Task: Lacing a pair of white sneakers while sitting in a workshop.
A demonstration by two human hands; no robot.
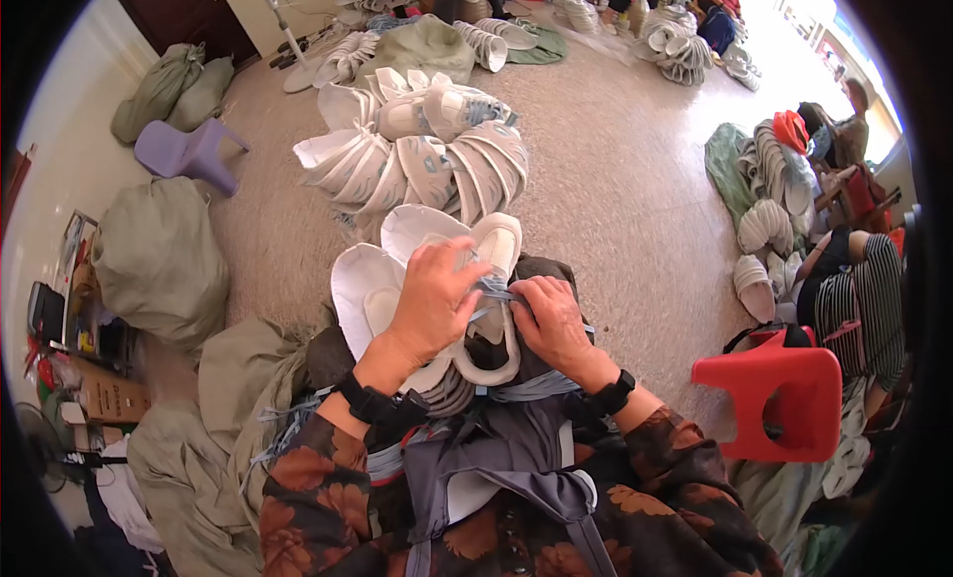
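Observation:
A white shoe upper rests on my lap, toe pointing away from me. Blue-grey shoelace crosses its eyelet area. My left hand, slightly blurred, is closed with thumb and fingers on the lace at the upper's left side. On the other side, my right hand pinches a strand of the same lace between thumb and fingers. Left of this upper, more white shoe uppers lean against my lap, partly behind my left hand. A bundle of blue-grey laces lies across my lap below the hands.
Ahead on the floor stands a pile of nested shoe uppers. A red plastic stool is at my right, a purple stool far left. Large cloth sacks line the left side. People sit among more uppers further off.

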